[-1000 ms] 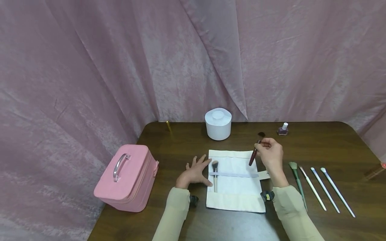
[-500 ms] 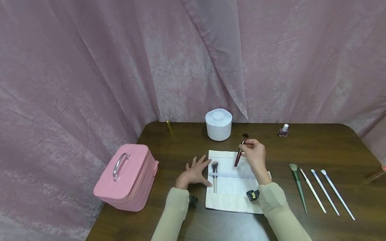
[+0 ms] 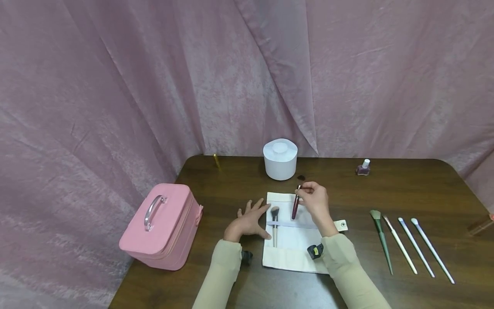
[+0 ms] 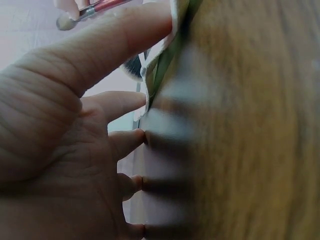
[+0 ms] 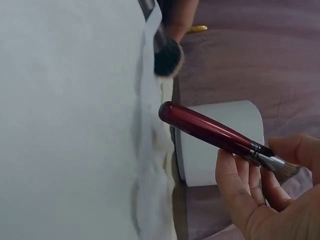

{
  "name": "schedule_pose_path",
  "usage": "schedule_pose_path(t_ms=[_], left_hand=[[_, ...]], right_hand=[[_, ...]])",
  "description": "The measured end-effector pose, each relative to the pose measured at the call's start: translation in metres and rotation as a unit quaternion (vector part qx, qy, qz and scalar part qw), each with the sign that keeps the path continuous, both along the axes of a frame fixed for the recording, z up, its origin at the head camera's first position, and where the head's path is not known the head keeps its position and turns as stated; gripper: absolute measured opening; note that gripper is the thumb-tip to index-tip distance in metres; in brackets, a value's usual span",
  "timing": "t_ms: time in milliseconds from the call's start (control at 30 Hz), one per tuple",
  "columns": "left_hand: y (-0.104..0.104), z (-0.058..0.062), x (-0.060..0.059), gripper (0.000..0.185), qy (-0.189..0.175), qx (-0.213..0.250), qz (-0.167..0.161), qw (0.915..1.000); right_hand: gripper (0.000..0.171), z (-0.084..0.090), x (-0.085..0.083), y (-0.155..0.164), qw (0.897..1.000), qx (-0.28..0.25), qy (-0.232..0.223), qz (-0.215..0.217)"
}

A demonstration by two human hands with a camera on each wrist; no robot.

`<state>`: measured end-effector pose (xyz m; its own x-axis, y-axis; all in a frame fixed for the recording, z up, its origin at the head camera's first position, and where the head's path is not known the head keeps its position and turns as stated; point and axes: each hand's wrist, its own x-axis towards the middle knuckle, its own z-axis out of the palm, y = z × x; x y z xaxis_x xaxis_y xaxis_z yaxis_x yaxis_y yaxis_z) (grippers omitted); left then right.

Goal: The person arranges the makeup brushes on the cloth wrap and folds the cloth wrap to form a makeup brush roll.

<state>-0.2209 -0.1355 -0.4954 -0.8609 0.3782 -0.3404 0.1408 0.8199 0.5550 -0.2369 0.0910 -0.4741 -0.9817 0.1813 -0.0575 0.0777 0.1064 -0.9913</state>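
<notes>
A cream cloth brush roll (image 3: 297,244) lies unrolled on the brown table (image 3: 386,184). One pale-handled brush (image 3: 275,223) is tucked under its strap. My right hand (image 3: 314,201) pinches a dark red makeup brush (image 3: 296,205) near its ferrule, handle end pointing down over the roll; the right wrist view shows the red brush (image 5: 210,130) above the cloth (image 5: 70,120). My left hand (image 3: 251,221) lies flat with fingers spread, touching the roll's left edge. In the left wrist view its fingers (image 4: 120,145) press on the table beside the cloth edge (image 4: 165,55).
Several brushes (image 3: 409,244) lie in a row at the right. A white round container (image 3: 280,159) stands behind the roll, a nail polish bottle (image 3: 363,167) at the back right. A pink case (image 3: 160,225) sits at the left table edge.
My right hand has carried the red brush leftward and slightly down, from the roll's right edge to over its middle. The left hand has stayed put.
</notes>
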Motion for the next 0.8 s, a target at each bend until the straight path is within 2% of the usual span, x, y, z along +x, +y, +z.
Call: schedule_pose_path(t_ms=[300,800], left_hand=[[0.000,-0.001,0.000,0.101,0.000,-0.007,0.000,1.0000],[0.000,-0.001,-0.002,0.101,-0.004,-0.005,0.002,1.0000]], right_hand=[[0.018,-0.011,0.000,-0.008,0.999,-0.016,-0.034,0.031],[0.019,-0.012,0.000,-0.014,0.993,0.037,-0.095,0.068]])
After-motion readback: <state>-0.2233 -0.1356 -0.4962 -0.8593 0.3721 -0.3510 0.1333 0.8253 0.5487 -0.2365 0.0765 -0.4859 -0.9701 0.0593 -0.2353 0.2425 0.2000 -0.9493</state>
